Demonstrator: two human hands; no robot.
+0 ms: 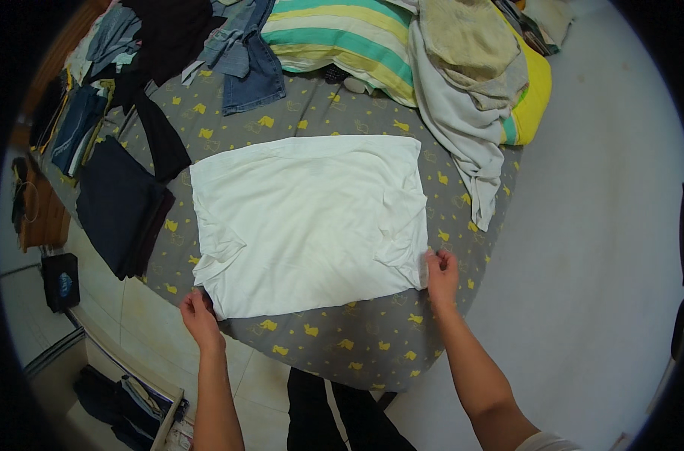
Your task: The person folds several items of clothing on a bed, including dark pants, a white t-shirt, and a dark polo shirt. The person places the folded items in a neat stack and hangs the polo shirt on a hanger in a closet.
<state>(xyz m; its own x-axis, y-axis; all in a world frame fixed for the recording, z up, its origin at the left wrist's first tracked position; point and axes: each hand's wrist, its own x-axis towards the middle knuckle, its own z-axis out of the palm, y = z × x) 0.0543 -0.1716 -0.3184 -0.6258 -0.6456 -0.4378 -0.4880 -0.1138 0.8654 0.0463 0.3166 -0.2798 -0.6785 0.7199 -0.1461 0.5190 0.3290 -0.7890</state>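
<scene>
A white garment, seemingly a shirt (pixel 311 220), lies spread on a grey bed sheet (pixel 342 352) with a yellow rabbit print. Its far edge is folded straight, and the cloth bunches in creases along both sides. My left hand (pixel 203 324), fingers curled, pinches the near left corner. At the near part of the right edge, my right hand (pixel 443 280) has thumb and fingers closed on the cloth. Fingertips of both hands are partly hidden.
Folded dark clothes (pixel 119 208) sit left of the shirt, beside a black garment (pixel 158 132). Jeans (pixel 254 76), a striped pillow (pixel 342 34) and a pale grey garment (pixel 452 121) lie at the far side. An open drawer (pixel 167 420) holds clothes at lower left. A white wall (pixel 590 225) stands right.
</scene>
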